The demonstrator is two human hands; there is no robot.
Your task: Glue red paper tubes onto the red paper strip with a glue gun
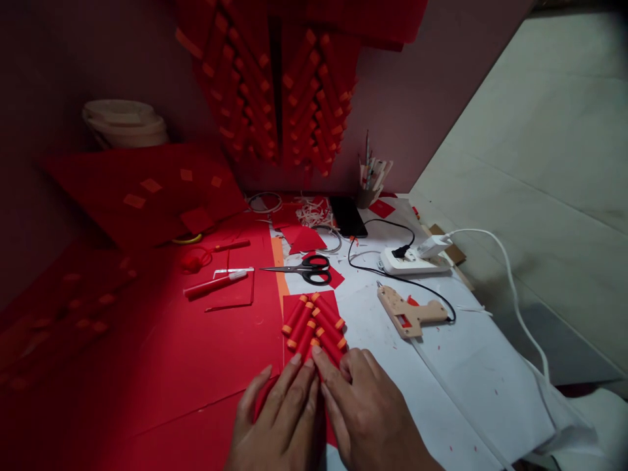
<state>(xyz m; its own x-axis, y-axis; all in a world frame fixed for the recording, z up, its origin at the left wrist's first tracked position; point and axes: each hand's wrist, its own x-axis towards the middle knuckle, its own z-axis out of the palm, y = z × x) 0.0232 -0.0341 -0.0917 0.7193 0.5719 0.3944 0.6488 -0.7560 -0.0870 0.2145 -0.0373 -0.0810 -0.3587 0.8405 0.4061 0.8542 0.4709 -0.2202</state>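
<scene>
A red paper strip bears several red paper rolls with orange ends, glued in a slanting, V-like pattern. My left hand lies over its near end, fingers stretched out and spread, the tips touching the lower rolls. From the right, my right hand presses in with its index fingertip on the orange end of a roll; the thumb is close beside it and the other fingers are curled. What lies beneath both hands is mostly hidden. Black-handled scissors rest just beyond the strip.
To the right lie a beige glue gun and a white power strip with cords. A red marker is on the red sheet at left. Behind are a phone, a pen holder and hanging firecracker decorations.
</scene>
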